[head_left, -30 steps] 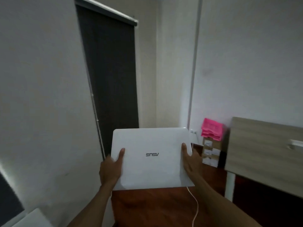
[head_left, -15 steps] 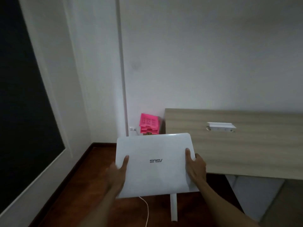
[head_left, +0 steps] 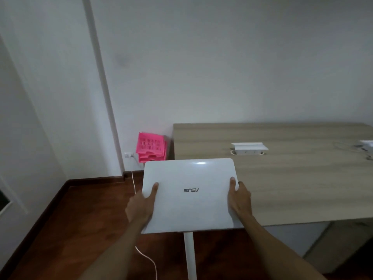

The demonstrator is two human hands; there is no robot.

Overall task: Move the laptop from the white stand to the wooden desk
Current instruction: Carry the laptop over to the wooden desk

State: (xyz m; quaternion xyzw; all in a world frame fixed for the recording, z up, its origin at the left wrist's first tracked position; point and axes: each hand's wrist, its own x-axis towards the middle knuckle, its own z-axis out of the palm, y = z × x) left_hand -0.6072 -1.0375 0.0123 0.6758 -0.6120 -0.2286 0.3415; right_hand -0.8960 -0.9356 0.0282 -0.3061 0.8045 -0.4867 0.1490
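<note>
My left hand [head_left: 141, 207] and right hand [head_left: 240, 201] grip the closed laptop [head_left: 189, 195] by its sides, held over the table's [head_left: 292, 178] near-left corner.

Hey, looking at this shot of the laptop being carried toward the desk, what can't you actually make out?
Head view only:
- White cable: its middle stretch is hidden behind the laptop.
- Fingers of the left hand and right hand: under the laptop, only thumbs show.
- Wooden desk: right end cut off by the frame; near-left corner covered by the laptop.
- Items at the desk's far right: cropped and blurred.
</note>
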